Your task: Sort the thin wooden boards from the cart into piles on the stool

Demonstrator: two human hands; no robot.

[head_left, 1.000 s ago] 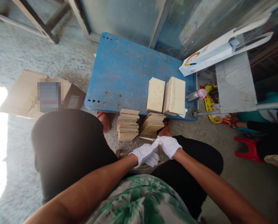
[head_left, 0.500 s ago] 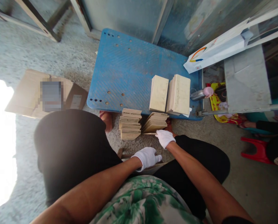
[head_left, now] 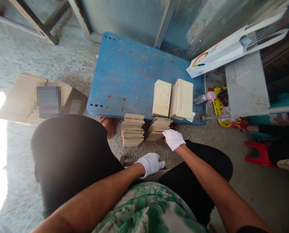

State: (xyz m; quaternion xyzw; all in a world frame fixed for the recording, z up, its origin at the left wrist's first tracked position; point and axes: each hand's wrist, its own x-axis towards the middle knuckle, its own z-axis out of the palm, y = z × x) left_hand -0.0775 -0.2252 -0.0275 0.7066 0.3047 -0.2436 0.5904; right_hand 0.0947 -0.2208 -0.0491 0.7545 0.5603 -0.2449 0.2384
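My right hand (head_left: 174, 139), in a white glove, is closed at the near right corner of a leaning stack of thin wooden boards (head_left: 156, 128). Its fingers pinch the edge of the front board, with the fingertips partly hidden. My left hand (head_left: 149, 164), also gloved in white, stays low over my lap with the fingers curled. Whether it holds anything is hidden. Left of the leaning boards is another uneven stack of boards (head_left: 133, 131). Two neater board stacks, a left one (head_left: 162, 97) and a thicker right one (head_left: 184, 98), sit on a blue plastic platform (head_left: 125, 74).
A silver bottle with a pink lid (head_left: 201, 98) lies at the platform's right end. Nearby are a white paper bag (head_left: 214, 58) and a grey panel (head_left: 247, 84). A cardboard box (head_left: 18, 97) is on the left. At the right, a person's dark sleeve shows near a red stool (head_left: 259, 153).
My right hand has shifted slightly up and turned against the leaning stack; the front board it held out now sits closer to the others. My left hand has hardly moved. The whole view has shifted slightly.
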